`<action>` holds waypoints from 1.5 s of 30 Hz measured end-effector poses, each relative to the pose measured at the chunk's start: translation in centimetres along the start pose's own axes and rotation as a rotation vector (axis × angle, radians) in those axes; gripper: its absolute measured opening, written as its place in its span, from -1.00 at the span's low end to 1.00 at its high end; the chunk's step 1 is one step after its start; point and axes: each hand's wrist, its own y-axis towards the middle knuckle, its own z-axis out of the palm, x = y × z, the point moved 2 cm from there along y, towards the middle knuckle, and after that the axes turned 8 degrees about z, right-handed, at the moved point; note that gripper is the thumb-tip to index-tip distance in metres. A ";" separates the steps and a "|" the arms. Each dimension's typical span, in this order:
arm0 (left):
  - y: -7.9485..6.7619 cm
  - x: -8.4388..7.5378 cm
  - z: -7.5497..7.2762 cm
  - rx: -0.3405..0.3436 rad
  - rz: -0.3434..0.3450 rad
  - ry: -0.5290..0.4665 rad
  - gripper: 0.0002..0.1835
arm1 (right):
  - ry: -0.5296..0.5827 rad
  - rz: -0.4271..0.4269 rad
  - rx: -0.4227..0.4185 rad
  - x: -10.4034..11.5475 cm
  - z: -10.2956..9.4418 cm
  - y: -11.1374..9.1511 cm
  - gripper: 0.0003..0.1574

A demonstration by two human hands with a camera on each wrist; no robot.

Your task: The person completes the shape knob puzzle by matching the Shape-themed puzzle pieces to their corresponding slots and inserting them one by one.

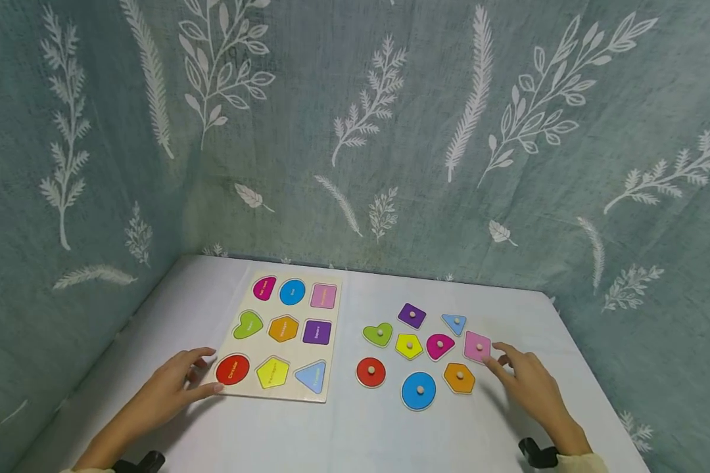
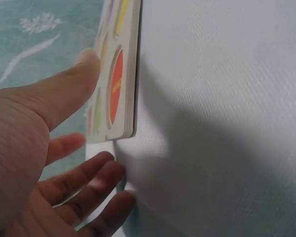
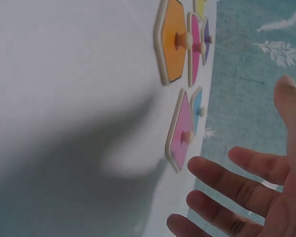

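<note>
A wooden shape puzzle board lies on the left of the table, its recesses coloured and labelled. My left hand is at its lower left corner, fingers parted, thumb tip beside the red circle recess. To the right of the loose pieces hovers my right hand, fingers apart and holding nothing. Nearest to it is the pink square piece, which has a small knob. Below that piece lies the orange hexagon piece, with the magenta half-round piece to its upper left.
Several more knobbed pieces lie right of the board: a purple square, light blue triangle, green heart, yellow pentagon, red circle and blue circle. A leaf-patterned green cloth hangs behind the white table.
</note>
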 end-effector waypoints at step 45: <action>0.4 1.7 0.5 -0.024 0.035 -0.038 -0.11 | 0.129 0.000 0.008 1.3 3.1 7.4 -0.53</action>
